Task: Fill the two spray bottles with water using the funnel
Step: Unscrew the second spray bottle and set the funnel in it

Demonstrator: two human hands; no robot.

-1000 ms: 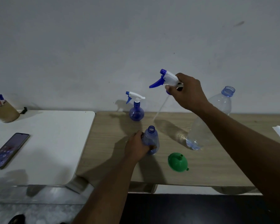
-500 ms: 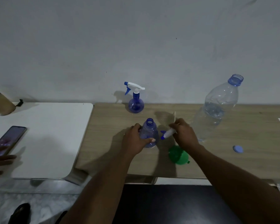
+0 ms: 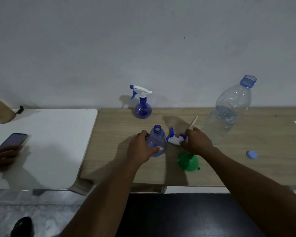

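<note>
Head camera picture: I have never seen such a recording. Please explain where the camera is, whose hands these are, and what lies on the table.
No machine here: a person wears a camera on the head, which looks down at their bare hands. The left hand grips an open spray bottle standing on the wooden table. The right hand holds the detached trigger head beside it. A green funnel lies nearer the person. Behind stands a second spray bottle with its head on; at the right, a large uncapped water bottle, partly filled, and its blue cap. A phone lies on the white table.
</note>
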